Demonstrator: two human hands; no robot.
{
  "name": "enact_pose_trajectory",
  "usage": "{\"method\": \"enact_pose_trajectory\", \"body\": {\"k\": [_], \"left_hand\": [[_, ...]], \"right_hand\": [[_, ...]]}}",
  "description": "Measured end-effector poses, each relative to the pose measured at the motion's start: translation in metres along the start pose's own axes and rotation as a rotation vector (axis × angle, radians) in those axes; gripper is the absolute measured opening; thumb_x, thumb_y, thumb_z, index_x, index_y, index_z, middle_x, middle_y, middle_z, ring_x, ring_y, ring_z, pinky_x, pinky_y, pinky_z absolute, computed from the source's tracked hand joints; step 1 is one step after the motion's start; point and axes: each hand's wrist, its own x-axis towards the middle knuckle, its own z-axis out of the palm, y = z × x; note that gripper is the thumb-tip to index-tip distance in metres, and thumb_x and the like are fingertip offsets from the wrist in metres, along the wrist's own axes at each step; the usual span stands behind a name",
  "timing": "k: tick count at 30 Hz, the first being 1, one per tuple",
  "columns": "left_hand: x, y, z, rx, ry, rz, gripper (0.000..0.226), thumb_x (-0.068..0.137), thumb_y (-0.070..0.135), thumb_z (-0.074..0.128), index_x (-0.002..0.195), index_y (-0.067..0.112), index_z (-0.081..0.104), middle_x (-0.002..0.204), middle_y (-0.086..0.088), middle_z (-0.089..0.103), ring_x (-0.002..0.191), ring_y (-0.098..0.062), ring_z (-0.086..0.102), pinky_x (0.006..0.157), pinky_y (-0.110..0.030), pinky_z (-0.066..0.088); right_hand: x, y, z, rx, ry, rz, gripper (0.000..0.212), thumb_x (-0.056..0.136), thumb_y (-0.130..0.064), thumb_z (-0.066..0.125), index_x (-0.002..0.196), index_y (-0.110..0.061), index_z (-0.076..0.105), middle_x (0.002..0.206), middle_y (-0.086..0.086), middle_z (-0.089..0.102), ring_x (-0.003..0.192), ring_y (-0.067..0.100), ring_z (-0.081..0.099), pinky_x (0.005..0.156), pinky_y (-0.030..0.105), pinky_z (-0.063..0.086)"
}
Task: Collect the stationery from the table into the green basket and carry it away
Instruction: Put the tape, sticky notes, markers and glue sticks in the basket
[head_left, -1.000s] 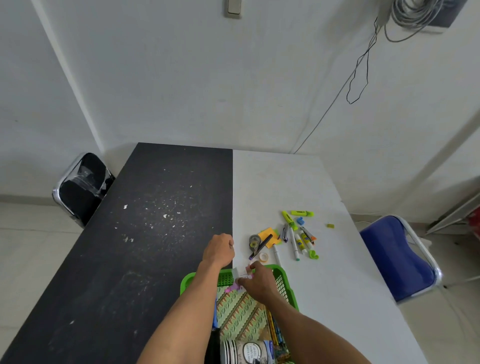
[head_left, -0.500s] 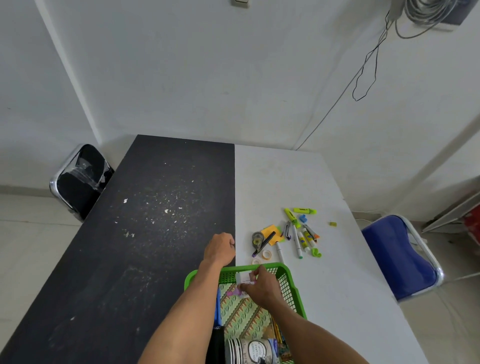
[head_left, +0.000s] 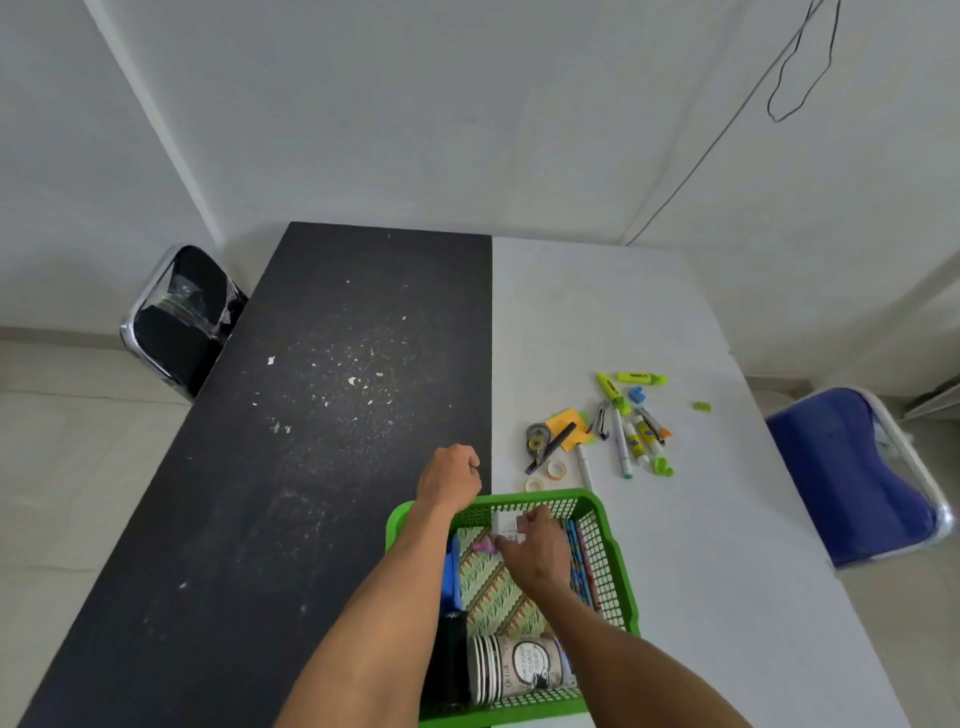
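Collection partly done: green basket (head_left: 597, 506) at the tabletop's (head_left: 701, 545) near edge holds notebook (head_left: 493, 587), pencils (head_left: 579, 556) and stacked cups (head_left: 519, 667). Right hand (head_left: 535, 551) pinches a white packet (head_left: 505, 526) inside it. Left hand (head_left: 449, 475) is fisted by the far rim; any grip cannot be told. Markers (head_left: 621, 441), sticky notes (head_left: 566, 421) and tape rolls (head_left: 556, 469) remain outside. Carrying is outstanding.

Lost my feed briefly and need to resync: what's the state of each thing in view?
green basket: upright on table, partly filled
left hand: curled, beyond basket's far rim
right hand: inside basket, pinching white item
paper cups: stacked, lying sideways in basket
markers: loose on table, uncollected
tape rolls: flat on table, outside basket
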Motion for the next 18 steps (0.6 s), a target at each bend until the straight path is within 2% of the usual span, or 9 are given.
{"method": "enact_pose_trajectory", "body": {"k": [5,12,18], "left_hand": [[0.002,0.001,0.007,0.012,-0.015,0.005,0.030,0.092,0.006,0.048,0.113,0.015,0.068,0.113,-0.008,0.068,0.100,-0.024,0.065,0.085,-0.037,0.055],[0.001,0.002,0.014,0.016,-0.016,-0.010,0.029,0.093,0.007,0.049,0.114,0.015,0.068,0.112,-0.009,0.068,0.100,-0.024,0.065,0.086,-0.036,0.055],[0.003,0.001,0.017,0.020,-0.002,-0.023,0.028,0.093,0.008,0.050,0.114,0.015,0.068,0.113,-0.008,0.068,0.100,-0.023,0.065,0.084,-0.033,0.054]], "right_hand": [[-0.001,0.008,0.011,-0.051,-0.011,-0.012,0.046,0.078,-0.044,0.072,0.111,-0.021,0.049,0.112,-0.002,0.057,0.096,0.015,0.056,0.082,0.030,0.049],[0.005,0.008,0.011,-0.258,-0.061,-0.137,0.052,0.079,-0.039,0.073,0.125,-0.024,0.055,0.118,0.002,0.058,0.107,0.020,0.056,0.091,0.031,0.048],[0.012,0.007,0.005,-0.293,-0.142,-0.203,0.051,0.076,-0.035,0.076,0.121,-0.021,0.056,0.116,0.004,0.055,0.103,0.022,0.055,0.085,0.032,0.048]]}}
